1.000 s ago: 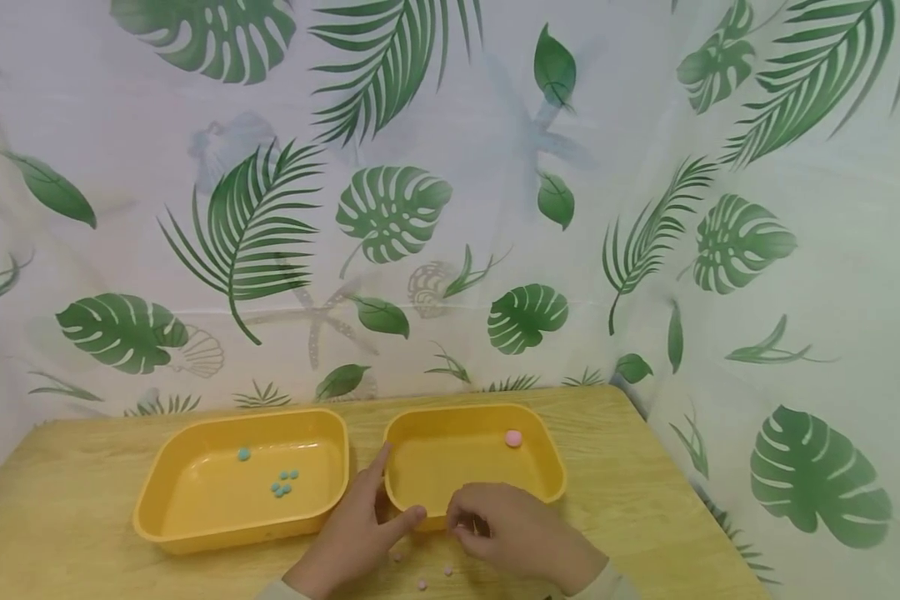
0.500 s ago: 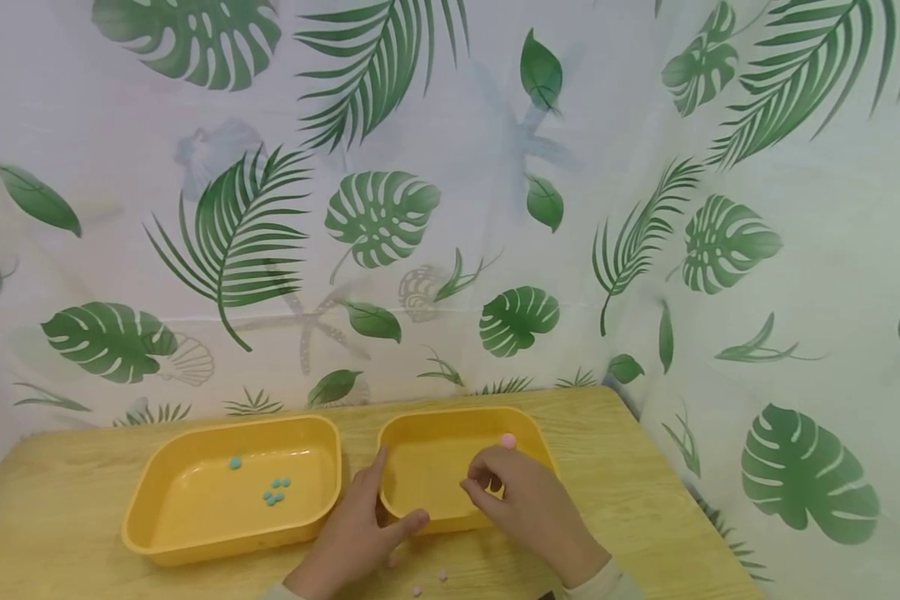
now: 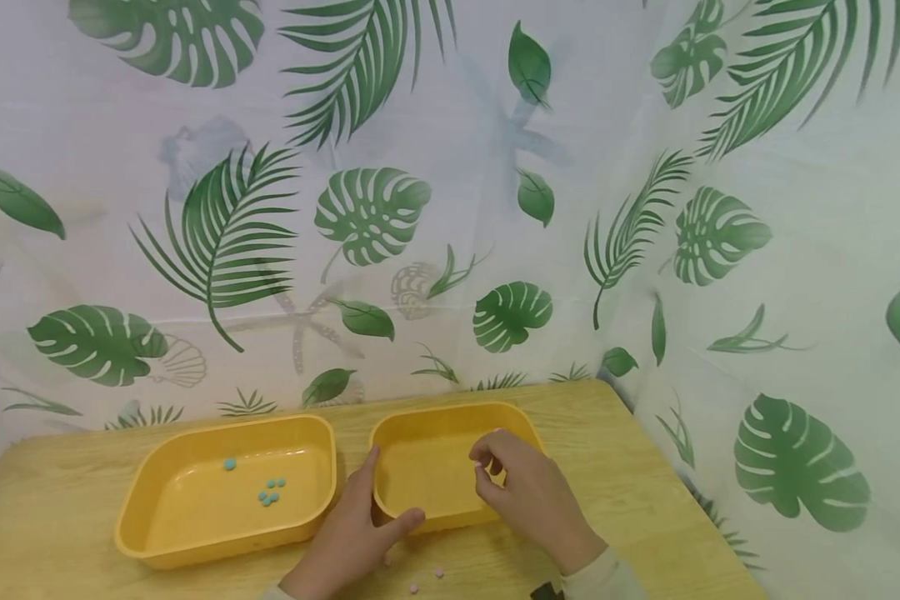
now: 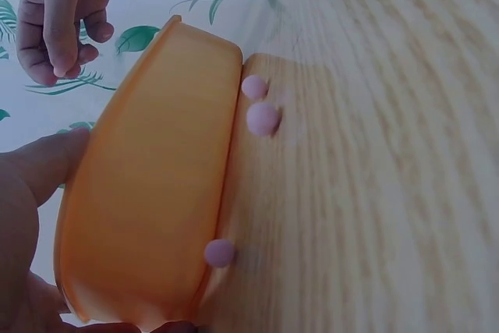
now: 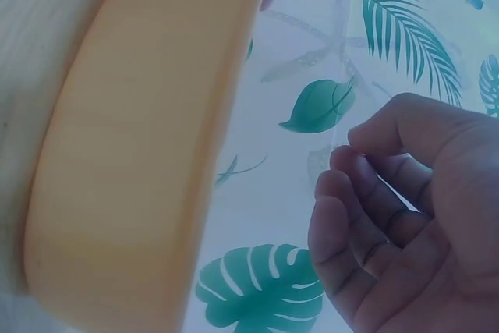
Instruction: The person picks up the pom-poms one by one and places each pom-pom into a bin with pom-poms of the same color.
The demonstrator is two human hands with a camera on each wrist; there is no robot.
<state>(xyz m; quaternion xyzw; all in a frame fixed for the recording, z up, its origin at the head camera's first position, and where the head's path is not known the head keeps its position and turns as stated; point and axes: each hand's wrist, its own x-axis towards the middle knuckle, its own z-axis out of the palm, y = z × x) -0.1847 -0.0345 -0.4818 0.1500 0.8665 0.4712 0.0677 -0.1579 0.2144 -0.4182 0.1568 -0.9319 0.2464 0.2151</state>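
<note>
My left hand (image 3: 352, 533) spreads around the near left corner of the right-hand yellow tray (image 3: 435, 525), thumb along the front and fingers at the left side. In the left wrist view its thumb touches the rim. Above this tray's right part, my right hand (image 3: 528, 492) pinches a small pink ball (image 3: 477, 464) between thumb and index finger, barely visible. A larger pink ball inside the tray is mostly hidden behind that hand. On the table before the tray lie small pink balls (image 4: 263, 118), one close to the left hand.
A second yellow tray (image 3: 225, 546) stands to the left, holding several small green balls (image 3: 267, 497) and a larger green ball (image 3: 229, 464). Behind the wooden table (image 3: 607, 467) hangs a leaf-print curtain (image 3: 435, 100).
My right hand has risen from the tray's front edge to over its right part, carrying the small pink ball. The left hand stays at the tray's corner.
</note>
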